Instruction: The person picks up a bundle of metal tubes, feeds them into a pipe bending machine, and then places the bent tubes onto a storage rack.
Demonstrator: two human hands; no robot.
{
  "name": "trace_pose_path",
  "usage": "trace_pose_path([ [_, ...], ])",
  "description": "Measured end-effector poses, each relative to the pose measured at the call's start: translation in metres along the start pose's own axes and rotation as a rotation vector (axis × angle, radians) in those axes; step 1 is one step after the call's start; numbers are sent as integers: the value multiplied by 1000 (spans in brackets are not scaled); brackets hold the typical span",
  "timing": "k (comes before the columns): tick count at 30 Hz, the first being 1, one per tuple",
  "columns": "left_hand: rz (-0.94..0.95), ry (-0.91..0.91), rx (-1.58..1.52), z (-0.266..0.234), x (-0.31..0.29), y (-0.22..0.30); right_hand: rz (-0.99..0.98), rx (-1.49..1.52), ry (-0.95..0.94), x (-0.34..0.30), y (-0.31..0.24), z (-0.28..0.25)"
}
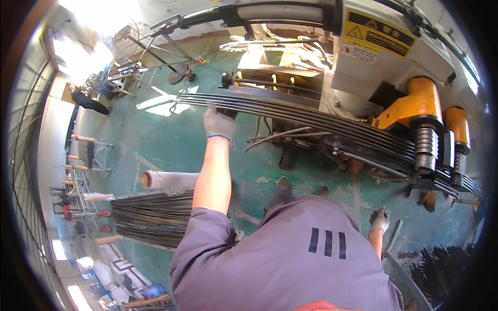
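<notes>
Dark rod bundle (311,116) lies loaded in bending machine (384,57); my left hand (218,123) closed over its free end. Right hand (379,221) hangs loose, empty. More rods (155,215) waiting on floor.

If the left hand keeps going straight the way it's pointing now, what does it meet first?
The left hand already rests on the bundle of long dark rods. Straight beyond them likely comes bare green floor, though depth is hard to judge.
</notes>
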State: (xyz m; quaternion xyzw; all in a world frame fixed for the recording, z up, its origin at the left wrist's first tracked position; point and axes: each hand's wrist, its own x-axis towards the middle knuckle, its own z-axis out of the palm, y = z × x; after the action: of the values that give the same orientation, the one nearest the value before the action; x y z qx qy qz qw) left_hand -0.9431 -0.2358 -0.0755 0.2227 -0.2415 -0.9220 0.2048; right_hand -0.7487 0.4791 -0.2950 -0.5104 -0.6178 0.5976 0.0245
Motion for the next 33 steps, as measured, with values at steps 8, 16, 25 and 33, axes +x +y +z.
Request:
trace_pose_path([
  [8,150,159,116,-70,89,153,261,-123,142,-57,82,-9],
  [16,87,1,416,-75,106,158,192,-115,10,-82,111,-24],
  [25,-72,-50,500,-100,119,179,30,-276,120,-121,53,32],
  [33,36,-1,292,-83,94,155,97,-198,-86,-98,20,50],
])
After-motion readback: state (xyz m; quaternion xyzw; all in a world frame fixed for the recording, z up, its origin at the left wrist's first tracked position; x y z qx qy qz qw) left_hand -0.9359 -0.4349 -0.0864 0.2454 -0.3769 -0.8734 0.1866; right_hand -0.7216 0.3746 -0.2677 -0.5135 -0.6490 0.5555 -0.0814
